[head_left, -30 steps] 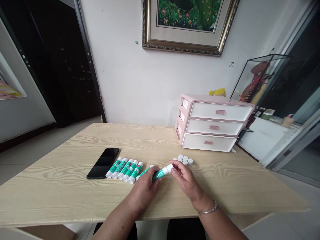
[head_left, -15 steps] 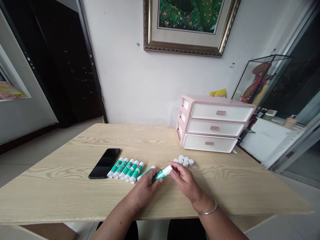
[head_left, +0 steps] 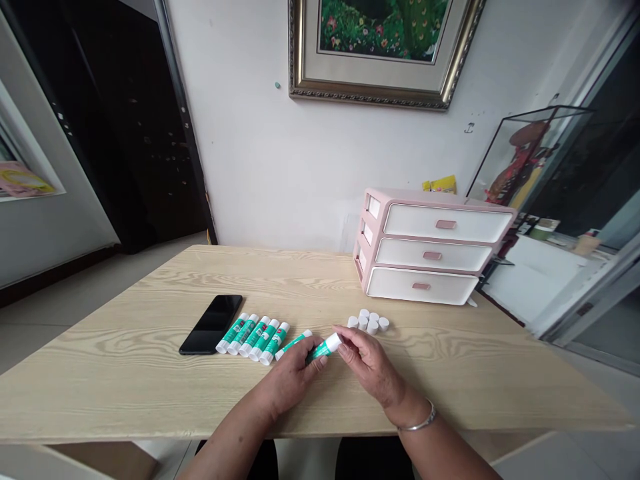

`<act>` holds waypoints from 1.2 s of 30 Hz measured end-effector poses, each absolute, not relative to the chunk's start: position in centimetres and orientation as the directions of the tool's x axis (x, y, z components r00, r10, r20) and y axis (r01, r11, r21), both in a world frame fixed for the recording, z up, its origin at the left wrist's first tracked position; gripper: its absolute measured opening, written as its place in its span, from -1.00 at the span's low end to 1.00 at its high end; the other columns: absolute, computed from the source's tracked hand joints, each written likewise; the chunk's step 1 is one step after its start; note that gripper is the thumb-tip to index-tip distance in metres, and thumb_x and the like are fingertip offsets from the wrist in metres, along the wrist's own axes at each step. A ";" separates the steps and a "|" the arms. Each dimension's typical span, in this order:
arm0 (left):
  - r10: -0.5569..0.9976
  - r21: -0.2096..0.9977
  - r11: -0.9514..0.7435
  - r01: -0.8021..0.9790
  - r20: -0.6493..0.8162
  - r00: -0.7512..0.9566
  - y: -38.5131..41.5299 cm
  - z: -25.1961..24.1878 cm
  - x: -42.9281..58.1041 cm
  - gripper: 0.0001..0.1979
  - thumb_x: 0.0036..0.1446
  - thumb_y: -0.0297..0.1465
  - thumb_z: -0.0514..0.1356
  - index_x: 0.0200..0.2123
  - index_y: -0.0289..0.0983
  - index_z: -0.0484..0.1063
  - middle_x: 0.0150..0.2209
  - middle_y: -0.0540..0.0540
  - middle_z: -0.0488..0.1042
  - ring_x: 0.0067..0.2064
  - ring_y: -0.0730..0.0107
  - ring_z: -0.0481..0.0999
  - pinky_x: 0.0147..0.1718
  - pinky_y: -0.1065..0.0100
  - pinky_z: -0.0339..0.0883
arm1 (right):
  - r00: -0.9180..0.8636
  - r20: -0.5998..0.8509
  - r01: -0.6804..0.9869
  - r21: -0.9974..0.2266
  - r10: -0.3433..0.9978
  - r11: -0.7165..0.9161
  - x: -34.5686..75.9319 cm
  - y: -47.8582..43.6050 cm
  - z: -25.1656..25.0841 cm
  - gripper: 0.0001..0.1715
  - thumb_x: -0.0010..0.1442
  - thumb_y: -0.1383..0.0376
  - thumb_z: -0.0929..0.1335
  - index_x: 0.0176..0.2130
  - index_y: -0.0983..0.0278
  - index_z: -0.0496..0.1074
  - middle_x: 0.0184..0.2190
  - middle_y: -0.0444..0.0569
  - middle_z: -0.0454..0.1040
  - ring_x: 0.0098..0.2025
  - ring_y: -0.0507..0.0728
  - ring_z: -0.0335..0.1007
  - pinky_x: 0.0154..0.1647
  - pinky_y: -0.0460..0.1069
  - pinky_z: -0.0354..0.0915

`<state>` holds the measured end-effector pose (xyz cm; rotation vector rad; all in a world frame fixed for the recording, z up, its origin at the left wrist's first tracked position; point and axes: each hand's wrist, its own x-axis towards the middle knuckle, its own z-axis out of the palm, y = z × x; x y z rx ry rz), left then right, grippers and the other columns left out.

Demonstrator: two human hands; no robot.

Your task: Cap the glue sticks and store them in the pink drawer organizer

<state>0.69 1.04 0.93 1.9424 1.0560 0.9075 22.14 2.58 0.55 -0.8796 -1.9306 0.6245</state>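
- L hand (head_left: 293, 381): closed round the green barrel of a glue stick (head_left: 324, 349), fingers wrapped under it, thumb on the near side, so def a firm grip
- R hand (head_left: 367, 363): only partly closed, thumb + fingertips pinching the white end of that same stick, so both hands are on it, held just above the desk (head_left: 125, 363) in front of the body
- can't tell from this angle if the stick's cap is on or off, the white end is partly hidden by R fingers
- thin silver bangle (head_left: 419, 419) on the R wrist
- 2nd glue stick (head_left: 293, 345) lying at an angle right by the L hand, tip close to the held stick, not obviously in either hand
- row of 5 glue sticks (head_left: 253, 338) lying side by side on the desk, all slanted the same way, just L of the hands
- black smartphone (head_left: 211, 325) face up, right beside the L end of the row, nearly touching it
- small cluster of approx 6 white caps (head_left: 368, 321) standing on the desk just past the R hand, bunched up close together
- pink + white 3-drawer unit (head_left: 430, 247) on the far side of the desk, toward the R
- yellow packet (head_left: 440, 185) poking up behind the unit
- framed peacock pic (head_left: 375, 53) on the wall above, glass display case (head_left: 530, 160) off to the R
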 end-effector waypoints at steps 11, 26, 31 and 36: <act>0.929 1.000 0.001 0.031 -0.013 0.369 0.5 2.0 0.7 -0.69 0.25 -0.11 0.12 -0.23 -0.25 0.39 -0.40 0.05 0.33 -0.43 0.47 0.29 -0.49 0.46 0.14 | -0.362 0.463 0.202 -0.808 0.809 0.553 22.2 2.4 0.1 -0.47 0.36 0.13 0.33 0.26 0.16 0.31 -0.11 -0.01 0.48 -0.16 0.11 0.43 -0.10 0.00 0.40; 0.936 0.847 0.109 -0.520 0.089 0.341 1.4 1.5 0.1 -0.26 0.24 0.19 -0.10 -0.66 -0.30 0.34 -0.71 0.02 0.16 -0.68 0.55 0.12 -0.70 0.45 -0.13 | -0.347 0.348 0.363 -0.806 0.871 0.467 22.8 3.3 -0.6 -0.58 0.40 0.01 0.26 0.02 0.22 0.47 -0.42 -0.11 0.38 -0.34 0.08 0.32 -0.30 -0.04 0.26; 0.922 0.808 0.169 -0.564 0.072 0.380 1.5 1.8 -0.1 -0.31 0.22 0.12 -0.04 -0.68 -0.30 0.35 -0.71 0.01 0.17 -0.71 0.56 0.10 -0.72 0.43 -0.18 | -0.352 0.318 0.419 -0.787 0.880 0.452 22.6 3.4 -0.6 -0.56 0.40 -0.01 0.24 -0.08 0.22 0.52 -0.45 -0.12 0.40 -0.39 0.07 0.30 -0.34 -0.04 0.23; 0.903 0.790 0.205 -0.578 0.076 0.424 1.2 1.9 -0.4 -0.37 0.18 0.08 0.00 -0.68 -0.29 0.35 -0.71 0.02 0.17 -0.71 0.57 0.10 -0.72 0.44 -0.22 | -0.369 0.313 0.438 -0.772 0.875 0.461 22.5 3.3 -0.2 -0.55 0.42 -0.01 0.22 -0.13 0.22 0.52 -0.45 -0.14 0.39 -0.39 0.05 0.29 -0.33 -0.05 0.21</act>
